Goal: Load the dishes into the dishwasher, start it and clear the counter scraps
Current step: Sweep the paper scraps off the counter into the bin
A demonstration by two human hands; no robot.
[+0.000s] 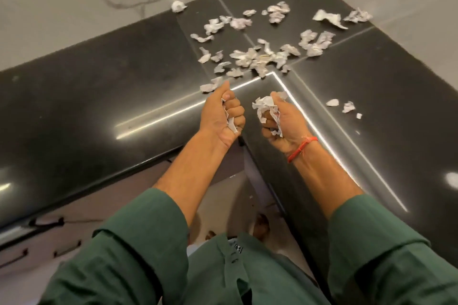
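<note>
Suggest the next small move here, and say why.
Probably carry both handfuls to a bin: the left hand and right hand each grip crumpled paper scraps, while many loose scraps remain on the black counter.

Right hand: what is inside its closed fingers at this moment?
The right hand grips crumpled white paper scraps, which bulge out above the curled fingers and hang below the palm. How much more paper sits deeper in the fist cannot be seen, since the fingers cover it.
</note>
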